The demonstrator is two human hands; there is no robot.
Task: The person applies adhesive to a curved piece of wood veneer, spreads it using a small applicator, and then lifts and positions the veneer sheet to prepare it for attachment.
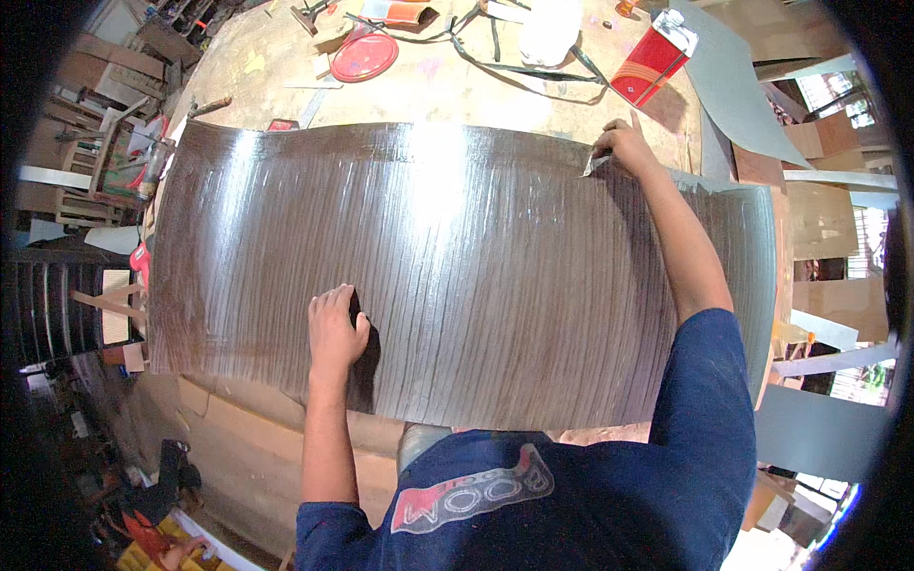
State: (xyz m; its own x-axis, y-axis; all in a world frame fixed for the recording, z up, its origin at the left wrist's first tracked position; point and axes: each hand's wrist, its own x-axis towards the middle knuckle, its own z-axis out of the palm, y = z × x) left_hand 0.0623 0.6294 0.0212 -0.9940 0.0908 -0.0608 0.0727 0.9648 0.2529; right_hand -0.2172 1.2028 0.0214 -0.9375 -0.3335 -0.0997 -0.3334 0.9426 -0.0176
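A long, glossy sheet with streaky grey-brown grain [490, 300] lies across the worktable, with wet-looking streaks toward its top edge. My left hand [333, 328] is over the lower middle of the sheet, empty, fingers apart and slightly bent, casting a dark shadow; whether it touches the surface I cannot tell. My right hand [624, 145] is closed on a small, flat pale spreader [592, 167] at the sheet's far edge, right of centre. Just beyond it stands a red metal can [652, 62] with a white top.
On the table [248, 67] are a red lid [364, 57], dark straps [514, 71], a white item [550, 29] and small tools. A grey sheet [724, 76] lies at back right. Cluttered boards [824, 219] fill the right, tools [133, 152] the left. Another person [152, 523] is at lower left.
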